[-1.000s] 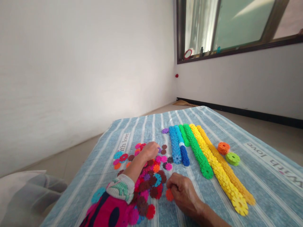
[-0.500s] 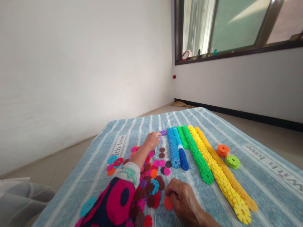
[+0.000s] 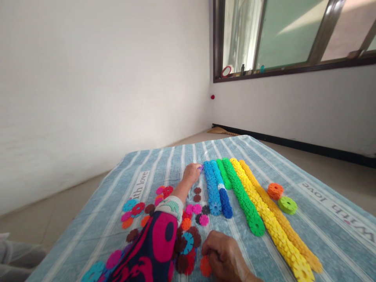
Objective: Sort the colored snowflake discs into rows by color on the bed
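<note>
My left hand (image 3: pixel 192 173) is stretched to the far part of the cloth, fingers closed on a purple snowflake disc (image 3: pixel 201 168) whose edge shows at the fingertips. Just right of it begin the rows of overlapping discs, the blue row (image 3: pixel 213 188) closest. Nearer to me, my right hand (image 3: pixel 225 254) rests curled on the cloth beside an orange-red disc (image 3: pixel 205 267); whatever its fingers may hold is hidden. Loose discs in brown, pink, red and orange lie under and around my left forearm, among them a light blue disc (image 3: pixel 188 243) and a pink disc (image 3: pixel 203 220).
Rows of green discs (image 3: pixel 242 196), yellow discs (image 3: pixel 264 205) and darker yellow discs (image 3: pixel 282 219) run across the striped cloth (image 3: pixel 164 160). An orange stack (image 3: pixel 275 190) and a lime stack (image 3: pixel 288 205) stand to the right. White walls and a window lie beyond.
My left fingers have closed over the purple disc that lay visible at their tips. The right hand stays curled near the orange-red disc. The whole view has shifted slightly.
</note>
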Action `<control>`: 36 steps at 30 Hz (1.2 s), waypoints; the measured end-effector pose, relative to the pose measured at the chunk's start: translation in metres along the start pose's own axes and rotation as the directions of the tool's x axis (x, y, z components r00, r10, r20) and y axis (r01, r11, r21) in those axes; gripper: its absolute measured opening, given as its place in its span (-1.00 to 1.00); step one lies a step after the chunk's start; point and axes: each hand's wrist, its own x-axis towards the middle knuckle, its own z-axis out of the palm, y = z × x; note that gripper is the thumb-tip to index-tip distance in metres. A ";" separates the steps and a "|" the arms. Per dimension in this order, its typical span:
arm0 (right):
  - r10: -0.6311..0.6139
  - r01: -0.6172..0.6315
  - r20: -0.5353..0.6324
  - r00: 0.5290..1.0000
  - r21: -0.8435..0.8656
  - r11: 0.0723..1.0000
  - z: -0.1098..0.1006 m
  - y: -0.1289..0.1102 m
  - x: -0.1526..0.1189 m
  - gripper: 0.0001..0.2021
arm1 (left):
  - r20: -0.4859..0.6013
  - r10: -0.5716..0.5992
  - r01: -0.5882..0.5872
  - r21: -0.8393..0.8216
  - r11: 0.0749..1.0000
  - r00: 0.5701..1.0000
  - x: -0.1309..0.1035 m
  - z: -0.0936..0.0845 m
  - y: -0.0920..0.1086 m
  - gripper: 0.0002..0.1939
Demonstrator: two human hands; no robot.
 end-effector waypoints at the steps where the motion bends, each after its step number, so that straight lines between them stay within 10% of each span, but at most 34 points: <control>1: -0.002 0.002 0.005 1.000 -0.001 1.000 0.000 0.000 0.000 -0.72 | -0.004 -0.002 0.002 0.006 1.000 1.000 0.000 0.001 0.000 -0.71; 25: 0.078 -0.077 0.005 0.997 -0.032 0.996 -0.001 -0.005 0.001 -0.73 | -0.102 -0.043 0.048 0.038 0.998 0.994 -0.008 0.009 -0.003 -0.70; 36: 0.151 -0.151 0.014 0.989 0.035 0.988 -0.007 -0.016 0.000 -0.75 | 0.062 0.019 -0.025 0.090 0.996 0.998 -0.055 -0.046 -0.030 -0.78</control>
